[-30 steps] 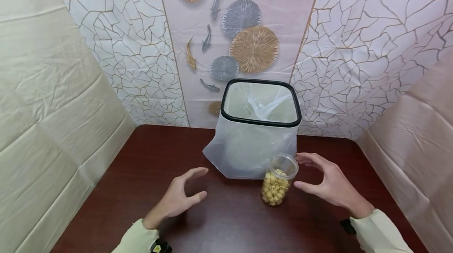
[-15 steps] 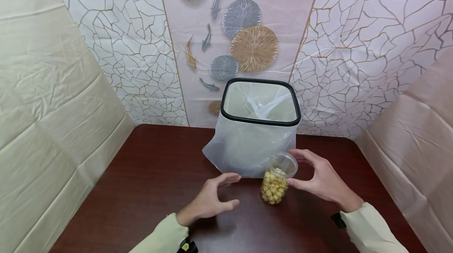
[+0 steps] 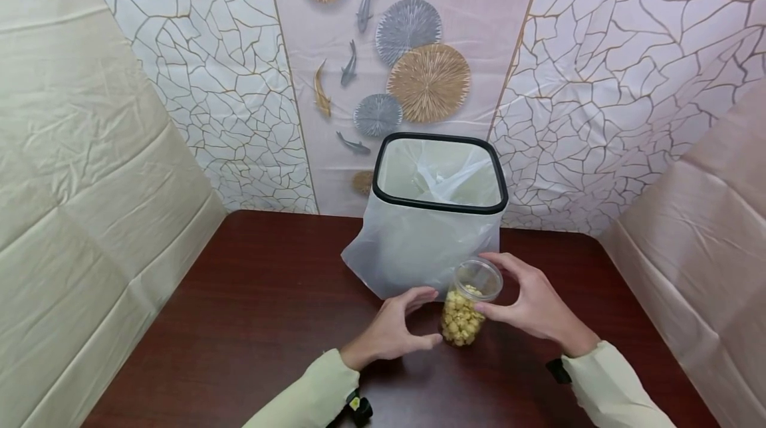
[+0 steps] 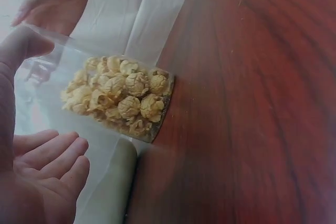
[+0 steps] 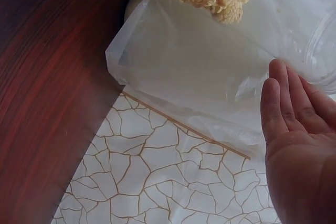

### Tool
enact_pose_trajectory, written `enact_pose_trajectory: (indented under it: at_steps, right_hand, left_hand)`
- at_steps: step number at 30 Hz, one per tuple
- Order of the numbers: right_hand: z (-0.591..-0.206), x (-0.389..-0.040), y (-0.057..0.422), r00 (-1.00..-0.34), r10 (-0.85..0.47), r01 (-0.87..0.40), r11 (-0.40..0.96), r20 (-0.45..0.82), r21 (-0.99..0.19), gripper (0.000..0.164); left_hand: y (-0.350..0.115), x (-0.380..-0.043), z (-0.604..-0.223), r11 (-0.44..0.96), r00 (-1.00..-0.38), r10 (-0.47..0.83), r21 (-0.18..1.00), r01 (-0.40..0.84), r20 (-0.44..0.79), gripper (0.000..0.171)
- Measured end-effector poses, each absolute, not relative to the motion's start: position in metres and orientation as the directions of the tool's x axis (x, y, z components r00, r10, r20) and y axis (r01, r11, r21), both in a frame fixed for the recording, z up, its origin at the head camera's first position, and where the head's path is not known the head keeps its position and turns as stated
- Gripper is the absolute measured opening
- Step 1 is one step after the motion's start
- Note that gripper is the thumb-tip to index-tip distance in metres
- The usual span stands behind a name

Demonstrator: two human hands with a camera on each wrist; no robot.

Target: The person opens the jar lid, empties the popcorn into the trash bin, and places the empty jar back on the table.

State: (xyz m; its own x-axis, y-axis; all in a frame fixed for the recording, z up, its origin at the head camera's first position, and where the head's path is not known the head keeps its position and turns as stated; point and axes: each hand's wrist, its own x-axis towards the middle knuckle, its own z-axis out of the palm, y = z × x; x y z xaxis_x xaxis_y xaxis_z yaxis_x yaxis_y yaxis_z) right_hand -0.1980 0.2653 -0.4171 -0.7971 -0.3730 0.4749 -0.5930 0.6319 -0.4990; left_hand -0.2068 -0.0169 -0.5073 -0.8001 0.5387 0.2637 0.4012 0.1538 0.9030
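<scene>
A clear plastic jar (image 3: 477, 276), part filled with popcorn (image 3: 461, 318), stands upright on the table in the head view. My right hand (image 3: 532, 305) is at its right side, thumb in front of the jar and fingertips by the rim. In the right wrist view the fingers of that hand (image 5: 302, 114) are fairly straight, close against the jar; firm contact cannot be told. From the left comes my left hand (image 3: 397, 328), thumb and fingers spread, its tips beside the jar. The left wrist view has the jar's popcorn (image 4: 121, 95) beyond the left hand's fingers (image 4: 52, 156).
Right behind the jar stands a white bin (image 3: 431, 248) with a black rim (image 3: 443, 205) and a translucent liner bag (image 3: 365, 258). Dark red wooden table (image 3: 269, 295) lies underneath. Patterned cloth (image 3: 556, 149) hangs at the back, and pale fabric walls (image 3: 120, 182) flank both sides.
My left hand has moved right across the table to the jar's left side. My right hand has shifted left, closer round the jar. The jar and bin stay where they were.
</scene>
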Motion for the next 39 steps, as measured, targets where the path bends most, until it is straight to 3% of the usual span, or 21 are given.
enact_pose_trajectory:
  at_steps: [14, 23, 39]
  right_hand:
    - [-0.420, -0.202, 0.260, -0.806, -0.362, -0.578, 0.652, 0.468, -0.491, 0.080]
    - [-0.422, -0.205, 0.257, -0.795, -0.348, -0.590, 0.636, 0.497, -0.497, 0.077]
    - [-0.412, -0.195, 0.252, -0.774, -0.387, -0.629, 0.567, 0.501, -0.533, 0.072]
  left_hand:
    - [0.028, -0.226, -0.517, 0.153, -0.799, 0.509, 0.880, 0.450, 0.320, 0.078]
    - [0.049, -0.228, -0.518, 0.169, -0.797, 0.485, 0.855, 0.490, 0.361, 0.067]
    - [0.039, -0.218, -0.512, 0.188, -0.761, 0.434, 0.778, 0.600, 0.482, 0.070]
